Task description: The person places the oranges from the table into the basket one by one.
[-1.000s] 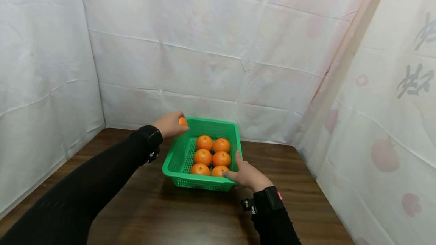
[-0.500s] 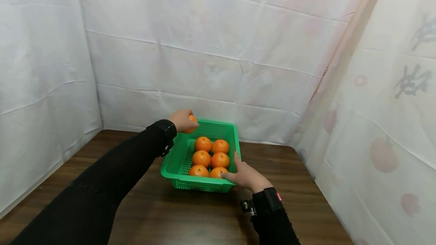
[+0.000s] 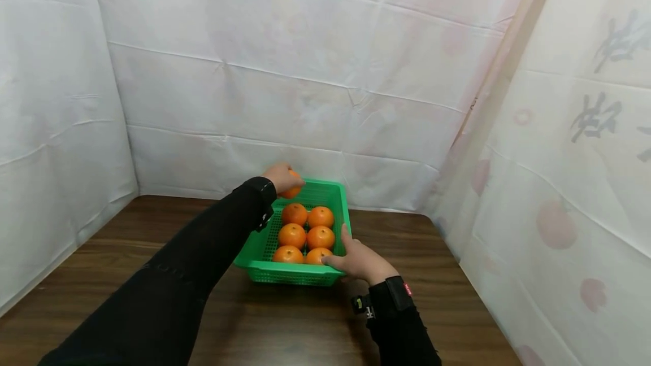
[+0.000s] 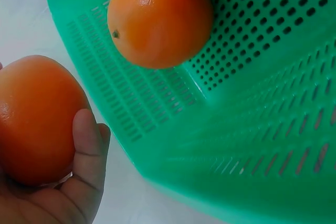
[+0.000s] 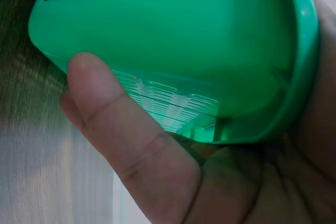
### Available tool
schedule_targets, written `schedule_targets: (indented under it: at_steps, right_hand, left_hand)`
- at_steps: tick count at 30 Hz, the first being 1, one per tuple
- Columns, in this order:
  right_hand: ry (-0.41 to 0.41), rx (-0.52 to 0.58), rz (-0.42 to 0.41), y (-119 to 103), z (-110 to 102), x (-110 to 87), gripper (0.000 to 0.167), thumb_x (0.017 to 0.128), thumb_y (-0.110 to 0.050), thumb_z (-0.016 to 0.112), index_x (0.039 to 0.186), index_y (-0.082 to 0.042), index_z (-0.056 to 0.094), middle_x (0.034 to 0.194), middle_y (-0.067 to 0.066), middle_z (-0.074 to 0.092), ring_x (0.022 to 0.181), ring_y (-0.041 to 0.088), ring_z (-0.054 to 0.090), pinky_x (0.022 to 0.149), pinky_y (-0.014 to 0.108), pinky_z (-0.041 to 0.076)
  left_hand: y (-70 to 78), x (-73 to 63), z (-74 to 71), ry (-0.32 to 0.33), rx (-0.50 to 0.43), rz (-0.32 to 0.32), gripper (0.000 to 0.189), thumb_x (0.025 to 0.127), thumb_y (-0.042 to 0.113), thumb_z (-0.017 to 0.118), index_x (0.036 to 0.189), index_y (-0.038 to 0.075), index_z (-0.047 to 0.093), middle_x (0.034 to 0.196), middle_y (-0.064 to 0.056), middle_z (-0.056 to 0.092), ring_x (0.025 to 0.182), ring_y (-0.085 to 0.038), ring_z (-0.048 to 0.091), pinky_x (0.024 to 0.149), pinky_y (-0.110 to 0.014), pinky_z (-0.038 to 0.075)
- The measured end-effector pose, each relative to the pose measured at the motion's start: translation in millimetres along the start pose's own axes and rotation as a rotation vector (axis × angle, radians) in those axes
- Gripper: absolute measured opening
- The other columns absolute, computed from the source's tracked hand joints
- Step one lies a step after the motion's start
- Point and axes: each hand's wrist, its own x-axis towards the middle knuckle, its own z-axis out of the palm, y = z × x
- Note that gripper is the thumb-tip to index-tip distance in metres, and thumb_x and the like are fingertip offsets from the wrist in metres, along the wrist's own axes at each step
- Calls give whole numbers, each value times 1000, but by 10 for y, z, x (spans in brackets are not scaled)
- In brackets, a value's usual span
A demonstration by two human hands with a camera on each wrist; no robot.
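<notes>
A green perforated plastic basket (image 3: 292,277) stands on the table with several oranges (image 3: 292,235) lying in rows inside it. Over its far left part, my left hand (image 3: 277,177) grips another orange (image 3: 292,191). The left wrist view has this orange (image 4: 39,121) near the rim, with curled fingers (image 4: 86,153) around its side. My right hand (image 3: 363,261) holds the basket's near right corner, thumb over the rim by the nearest orange. Seen from the right wrist, fingers (image 5: 131,135) lie along the outside of the basket wall (image 5: 173,35).
The dark wooden table (image 3: 290,332) extends around the basket. Behind it hangs a white sheet (image 3: 285,100) close to the basket's far side. A printed curtain (image 3: 549,213) borders the table's right edge.
My left hand has moved right with the orange, from beside the basket's left rim to over its far left part. The right hand keeps its hold on the corner. The head view has shifted slightly.
</notes>
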Motion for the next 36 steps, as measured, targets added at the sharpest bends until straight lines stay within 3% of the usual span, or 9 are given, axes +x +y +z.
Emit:
schedule_targets:
  at_steps: [4,10,14,20,25,30,32,36]
  right_hand:
    - [0,18,-2,-20,5,16,113,99,-52,73,173,-18,-6,172,34,20,85,28,77,92,47,60]
    - [1,19,9,-36,-1,25,113,99,-51,74,173,-18,-6,172,35,18,85,27,77,92,48,60]
    - [2,17,14,-39,-5,32,112,99,-52,73,173,-19,-5,173,35,18,86,28,77,94,50,59]
    - [7,10,18,-27,-3,37,113,100,-51,73,173,-18,-7,172,33,23,85,30,77,98,52,58]
    - [3,26,18,-29,-8,37,113,100,-50,73,172,-17,-7,172,33,21,86,31,77,95,50,60]
    - [-2,31,9,-25,-23,32,113,100,-49,73,172,-16,-7,173,34,20,86,30,77,90,47,61]
    - [-4,26,8,-22,-24,28,113,100,-50,73,172,-17,-7,173,33,21,86,28,77,92,48,60]
    - [-11,17,4,-16,-20,12,112,101,-51,72,172,-17,-7,173,33,20,84,28,76,106,56,53]
  left_hand:
    - [-3,56,28,14,-30,-3,63,98,42,73,145,6,51,130,-19,60,101,-34,62,71,-41,55]
    - [25,182,173,45,-88,8,76,93,41,79,153,7,48,134,-21,59,105,-34,61,78,-42,56]
    - [59,238,283,65,-108,-11,86,89,40,81,161,14,41,144,-25,47,111,-38,56,82,-45,56]
    - [126,247,410,94,-89,-33,82,89,38,82,158,16,42,149,-27,33,116,-41,51,90,-50,53]
    - [148,292,471,114,-88,-23,80,88,38,81,156,14,44,143,-23,42,112,-38,55,90,-47,53]
    - [129,357,532,118,-68,38,69,87,32,78,146,10,52,128,-17,61,104,-34,61,86,-44,54]
    - [120,365,554,116,-41,65,66,86,30,78,144,8,54,126,-17,65,103,-34,62,87,-44,55]
    - [89,357,601,107,5,65,67,89,30,75,150,10,54,135,-19,61,110,-36,61,92,-47,54]
